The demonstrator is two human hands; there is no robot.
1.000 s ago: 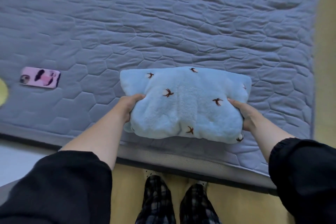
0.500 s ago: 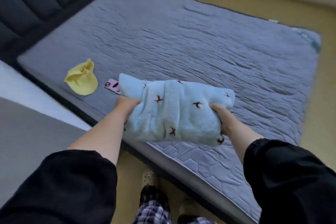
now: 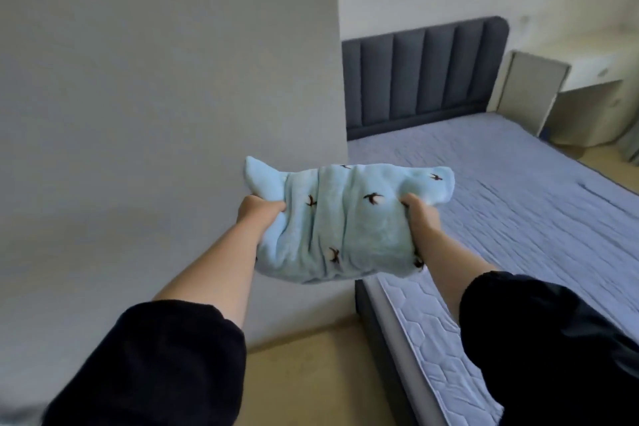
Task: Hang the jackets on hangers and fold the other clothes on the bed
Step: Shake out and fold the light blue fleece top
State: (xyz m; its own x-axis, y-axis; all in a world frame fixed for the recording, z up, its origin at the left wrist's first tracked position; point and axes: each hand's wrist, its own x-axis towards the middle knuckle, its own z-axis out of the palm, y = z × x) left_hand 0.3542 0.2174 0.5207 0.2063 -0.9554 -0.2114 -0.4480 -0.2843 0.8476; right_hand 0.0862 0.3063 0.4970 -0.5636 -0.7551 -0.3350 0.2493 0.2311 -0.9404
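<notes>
Moved since 0.5 s ago: the folded light-blue garment (image 3: 345,228) has been carried off the mattress and to the left. It is now held in the air past the corner of the bed (image 3: 518,204), in front of a grey wall panel (image 3: 155,114). The view has swung with it.

Nearest: black sleeves (image 3: 148,367) pushed up both forearms, with tan floor (image 3: 311,380) between them.

Left hand (image 3: 257,209): fingers curled into the bundle's left end, pinching the fleece. Right hand (image 3: 420,214): clamps the right end, thumb on top, fingers hidden underneath.

Garment: long axis runs left to right between the hands. The near edge sags low and the far edge is raised. Its far left corner sticks up in a loose flap, and vertical creases cross the middle. Print: small dark brown bird shapes scattered on the blue.

Beyond: quilted grey-blue mattress cover, then the dark channelled headboard (image 3: 422,79) against a pale wall. A cream bedside unit (image 3: 532,93) stands to its right.
</notes>
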